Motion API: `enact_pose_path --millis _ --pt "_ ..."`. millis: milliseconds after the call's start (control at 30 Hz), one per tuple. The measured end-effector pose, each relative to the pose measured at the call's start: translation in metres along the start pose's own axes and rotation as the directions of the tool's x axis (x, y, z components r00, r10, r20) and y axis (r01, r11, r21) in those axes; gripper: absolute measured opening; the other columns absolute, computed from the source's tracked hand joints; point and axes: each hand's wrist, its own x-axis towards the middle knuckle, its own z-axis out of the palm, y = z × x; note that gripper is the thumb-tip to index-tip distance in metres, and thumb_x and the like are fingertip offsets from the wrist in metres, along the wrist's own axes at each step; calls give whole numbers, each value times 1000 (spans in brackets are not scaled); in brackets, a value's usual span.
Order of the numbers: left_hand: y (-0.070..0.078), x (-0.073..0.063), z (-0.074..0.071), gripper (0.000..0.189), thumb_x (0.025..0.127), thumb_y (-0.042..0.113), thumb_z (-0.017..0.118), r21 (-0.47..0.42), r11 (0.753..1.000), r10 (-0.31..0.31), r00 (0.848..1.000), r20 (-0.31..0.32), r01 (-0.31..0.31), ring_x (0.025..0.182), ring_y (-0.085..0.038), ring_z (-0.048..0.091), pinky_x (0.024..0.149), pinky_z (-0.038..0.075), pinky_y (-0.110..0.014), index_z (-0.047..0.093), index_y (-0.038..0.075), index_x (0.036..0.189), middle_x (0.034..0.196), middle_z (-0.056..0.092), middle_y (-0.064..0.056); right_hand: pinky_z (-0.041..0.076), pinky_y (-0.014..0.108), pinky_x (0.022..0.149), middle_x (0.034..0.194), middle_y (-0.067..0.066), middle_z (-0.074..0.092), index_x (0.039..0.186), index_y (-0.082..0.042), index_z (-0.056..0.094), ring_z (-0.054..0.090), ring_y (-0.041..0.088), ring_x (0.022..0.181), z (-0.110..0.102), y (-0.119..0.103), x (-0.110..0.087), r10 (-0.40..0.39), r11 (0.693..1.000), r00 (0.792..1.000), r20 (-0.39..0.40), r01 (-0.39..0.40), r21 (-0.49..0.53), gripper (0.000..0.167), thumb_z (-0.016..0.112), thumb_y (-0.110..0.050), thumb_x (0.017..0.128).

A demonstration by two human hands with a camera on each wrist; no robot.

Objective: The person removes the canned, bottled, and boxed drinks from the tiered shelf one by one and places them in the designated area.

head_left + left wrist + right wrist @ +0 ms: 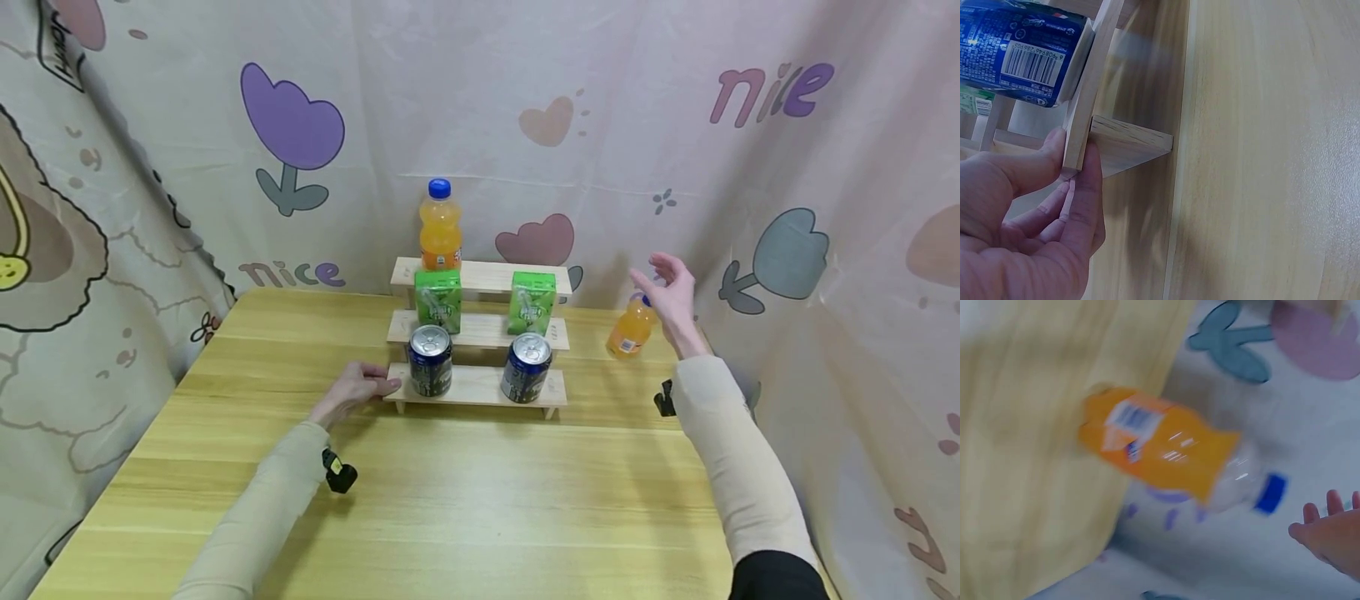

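My left hand point(357, 388) pinches the left end of the lowest step of a wooden tiered stand point(476, 385); in the left wrist view, thumb and fingers close on the board's corner point(1072, 164). Two dark blue cans point(431, 361) stand on that step, and two green cartons point(438, 300) on the middle one. An orange drink bottle point(441, 227) with a blue cap is on the top step at left. My right hand point(672, 292) is above a second orange bottle point(632, 327) on the table; in the right wrist view, its fingers are apart from the blue cap point(1270, 494).
The stand rests on a light wooden table point(480, 508). A printed curtain point(637, 167) hangs behind it and along both sides. The second bottle stands near the table's back right, close to the curtain.
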Motion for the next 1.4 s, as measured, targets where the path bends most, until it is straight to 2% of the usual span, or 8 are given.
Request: enact_pose_path --millis 100,333,500,633,867,1133,1400 --pt "1 -1 0 59 96 17 68 1 1000 0 1000 -1 0 91 -19 64 97 58 -41 43 -16 139 131 56 -32 25 43 128 156 18 43 148 -4 42 37 30 147 10 -17 -4 -51 999 999 17 51 11 61 67 -26 97" --pt "1 0 0 58 96 14 68 2 1000 20 1000 -1 -20 87 -15 64 93 60 -38 44 -18 138 127 59 -33 32 45 125 149 22 50 143 2 48 44 33 141 42 -55 -15 -139 988 986 87 132 79 55 69 -15 95" --pt "0 1 1 58 96 13 67 -5 999 48 999 4 -48 85 -12 64 91 61 -36 43 -20 137 123 62 -32 34 45 124 147 24 51 141 4 49 46 36 139 61 -78 -23 -192 978 970 152 176 112 54 68 -13 94" --pt "1 0 1 57 96 13 67 -7 999 46 999 -1 -46 84 -11 64 91 61 -35 44 -20 136 119 63 -29 36 46 122 147 23 52 140 4 51 46 39 138 76 -94 -29 -237 967 951 199 212 142 51 68 -14 95" --pt "1 0 0 56 97 13 66 28 998 57 998 3 -57 88 -15 65 92 60 -38 45 -21 135 122 62 -35 43 41 118 142 23 55 139 3 53 51 36 134 102 -119 -36 -243 959 931 273 188 212 51 69 -13 94" --pt "0 1 -1 58 96 17 68 76 995 61 998 -10 -60 97 -23 66 95 59 -41 47 -20 134 122 62 -34 43 40 118 147 18 53 143 -3 52 48 35 139 130 -137 -36 -232 964 906 353 166 208 54 70 -17 94" --pt "-1 3 0 57 96 14 68 22 999 37 999 13 -37 89 -16 66 93 60 -38 44 -19 137 124 61 -33 44 38 117 148 14 54 143 -7 53 50 29 137 155 -148 -32 -226 965 893 388 149 217 53 69 -22 96"
